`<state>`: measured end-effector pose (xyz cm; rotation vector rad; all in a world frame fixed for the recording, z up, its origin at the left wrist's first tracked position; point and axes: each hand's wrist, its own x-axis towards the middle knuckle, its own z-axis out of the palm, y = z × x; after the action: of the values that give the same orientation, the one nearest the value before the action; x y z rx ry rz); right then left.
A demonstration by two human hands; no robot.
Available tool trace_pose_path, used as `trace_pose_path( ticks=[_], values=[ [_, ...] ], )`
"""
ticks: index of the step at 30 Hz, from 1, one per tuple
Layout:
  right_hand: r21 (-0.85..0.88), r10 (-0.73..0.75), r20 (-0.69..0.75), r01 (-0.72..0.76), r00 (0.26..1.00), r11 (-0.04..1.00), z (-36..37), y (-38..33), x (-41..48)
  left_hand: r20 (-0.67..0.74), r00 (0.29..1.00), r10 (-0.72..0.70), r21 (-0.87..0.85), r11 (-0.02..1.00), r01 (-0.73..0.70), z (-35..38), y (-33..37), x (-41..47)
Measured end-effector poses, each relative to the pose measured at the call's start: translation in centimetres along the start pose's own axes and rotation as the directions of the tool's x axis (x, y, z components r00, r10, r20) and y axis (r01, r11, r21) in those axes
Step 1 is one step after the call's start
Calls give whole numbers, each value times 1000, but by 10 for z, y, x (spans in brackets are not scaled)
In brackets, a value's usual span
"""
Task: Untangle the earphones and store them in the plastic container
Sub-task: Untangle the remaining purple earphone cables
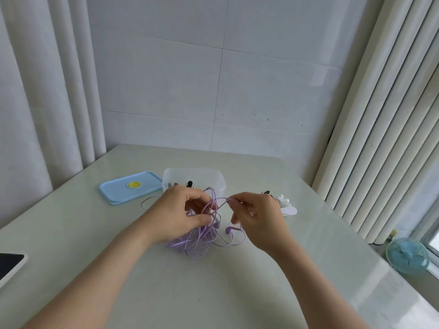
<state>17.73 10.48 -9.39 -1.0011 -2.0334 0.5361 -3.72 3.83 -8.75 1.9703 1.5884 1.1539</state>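
Earphones (pixel 197 243), one purple set, hang in a loose tangle between my two hands and trail down onto the pale table (pixel 142 281). My left hand (pixel 175 214) has its fingers curled round the upper part of the bundle, with the thumb pressing several loops against them. My right hand (pixel 256 217) pinches a single strand between thumb and forefinger at about the same height, and its other fingers are loosely bent below. That strand runs fairly taut across the gap between my hands. I can count two earbuds (pixel 229 230), both dangling low between my hands. One thin loop of cable lies on the table out past my left hand.

Just behind the tangle stands one clear plastic container (pixel 213 179), open at the top, with a few small dark items inside that I cannot make out. Its one blue lid (pixel 118 193) lies flat just beside it on the left, with one yellow disc (pixel 134 184) at its centre. One white object (pixel 288 207) sits on the table behind my right hand, partly hidden. One dark-screened device (pixel 9 262) lies at the table's left edge. One small blue fan (pixel 407 256) stands beyond the table's right side.
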Motion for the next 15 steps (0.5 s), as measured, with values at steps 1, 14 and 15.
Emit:
trace_pose_path(
  ticks=[1,14,15],
  values=[
    [-7,2,-1,-2,1000,1000,0,1,1,-6,1000,4,13,1000,-4,-1,1,-1],
    [-90,15,-105,-24,994,996,0,12,1,-173,980,96,329,944,-34,1,-17,2],
    [-85,17,-95,-25,995,996,0,12,1,-166,981,95,362,932,-28,1,-18,2]
  ],
)
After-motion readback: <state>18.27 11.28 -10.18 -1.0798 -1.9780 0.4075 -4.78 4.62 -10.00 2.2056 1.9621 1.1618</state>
